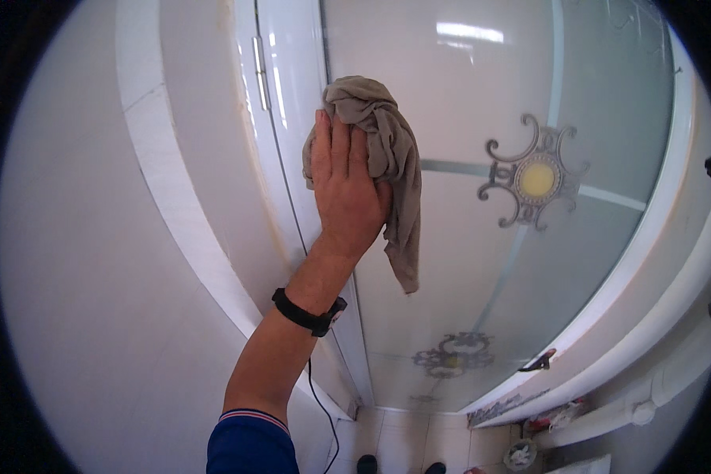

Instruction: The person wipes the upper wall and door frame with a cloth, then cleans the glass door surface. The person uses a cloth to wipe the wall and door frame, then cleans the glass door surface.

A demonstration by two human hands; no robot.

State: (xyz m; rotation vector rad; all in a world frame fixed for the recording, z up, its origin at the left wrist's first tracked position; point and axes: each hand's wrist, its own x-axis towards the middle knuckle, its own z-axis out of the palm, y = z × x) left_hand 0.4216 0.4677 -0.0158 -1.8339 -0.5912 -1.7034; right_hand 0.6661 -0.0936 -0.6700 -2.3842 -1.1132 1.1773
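The brown cloth (403,197) was bunched up against the glass door (442,261), by its left edge, next to the white frame (296,63). The left hand (344,178) held it there, fingers close together and almost straight. One end of the cloth hung down past the thumb. The right hand was out of sight, so nobody could tell what it held. The left arm (270,367) had a black watch (306,314) and a blue sleeve (251,444). A curly gray shape (538,178) with a yellow middle was on the glass. Two dark shoes (366,464) were on the floor (403,430), before the door's bottom edge.
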